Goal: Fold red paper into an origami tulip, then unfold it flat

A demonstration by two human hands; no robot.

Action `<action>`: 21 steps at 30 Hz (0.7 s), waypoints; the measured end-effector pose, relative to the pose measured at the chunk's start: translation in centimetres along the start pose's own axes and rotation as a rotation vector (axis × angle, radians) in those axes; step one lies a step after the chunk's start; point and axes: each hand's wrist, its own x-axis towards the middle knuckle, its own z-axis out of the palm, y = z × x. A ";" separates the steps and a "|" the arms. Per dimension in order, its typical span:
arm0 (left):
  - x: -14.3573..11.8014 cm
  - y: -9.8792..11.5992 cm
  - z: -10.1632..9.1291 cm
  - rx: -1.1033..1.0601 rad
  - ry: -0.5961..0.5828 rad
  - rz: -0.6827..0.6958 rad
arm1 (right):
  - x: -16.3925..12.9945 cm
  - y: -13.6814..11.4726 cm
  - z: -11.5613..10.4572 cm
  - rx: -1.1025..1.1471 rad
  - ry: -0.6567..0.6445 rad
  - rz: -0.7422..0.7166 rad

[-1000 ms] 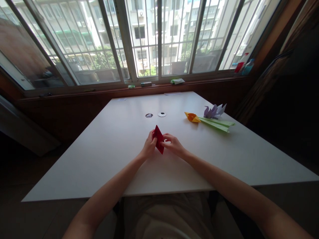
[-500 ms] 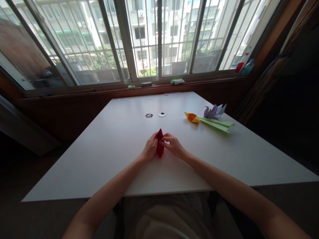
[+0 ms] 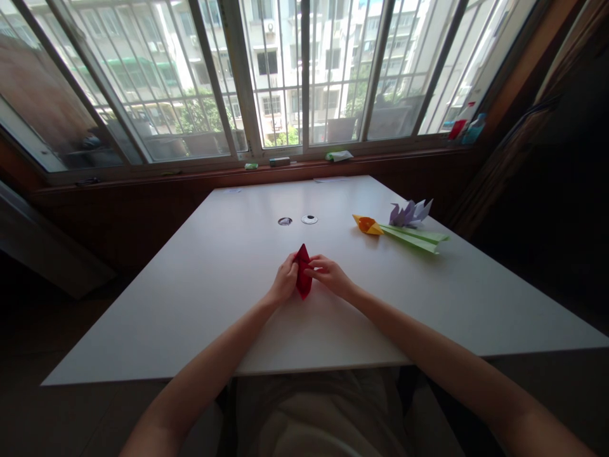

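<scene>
A folded piece of red paper (image 3: 303,279), pointed at its top and bottom, is held upright between my hands over the middle of the white table. My left hand (image 3: 286,278) grips its left side, with the thumb on the face turned towards me. On the right edge, my right hand (image 3: 329,274) has its thumb and fingertips against the paper, one finger to each side of the edge. Some of the left fingers are hidden behind the paper.
At the table's (image 3: 190,317) back right lie a yellow-orange folded paper flower (image 3: 368,225), a green folded paper strip (image 3: 413,238) and purple paper folds (image 3: 409,213). Two small round discs, one being a white disc (image 3: 309,219), sit beyond my hands. Small packets (image 3: 339,155) rest on the windowsill.
The red paper has shifted slightly left and turned to show more of its face. My right fingers have straightened and opened a little along its right edge.
</scene>
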 end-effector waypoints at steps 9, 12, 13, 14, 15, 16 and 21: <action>0.6 -0.4 -0.3 -0.157 0.045 -0.091 | 0.1 -1.1 -0.4 0.147 0.015 0.024; 0.7 -0.5 -0.4 -0.154 0.052 -0.057 | 0.1 -1.5 -0.6 0.139 0.085 0.013; 0.7 -0.6 -0.5 -0.146 0.060 -0.043 | 0.1 -1.6 -0.6 0.125 0.106 0.008; 0.8 -0.7 -0.5 -0.133 0.073 -0.027 | 0.0 -1.7 -0.6 0.107 0.124 0.003; 0.8 -0.7 -0.6 -0.116 0.087 -0.007 | 0.0 -1.7 -0.6 0.090 0.138 0.000; 0.8 -0.7 -0.6 -0.095 0.100 0.017 | 0.0 -1.8 -0.6 0.082 0.143 0.001; 0.5 -0.6 -0.6 -0.004 0.119 0.106 | -0.1 -2.2 -0.4 0.160 0.106 0.027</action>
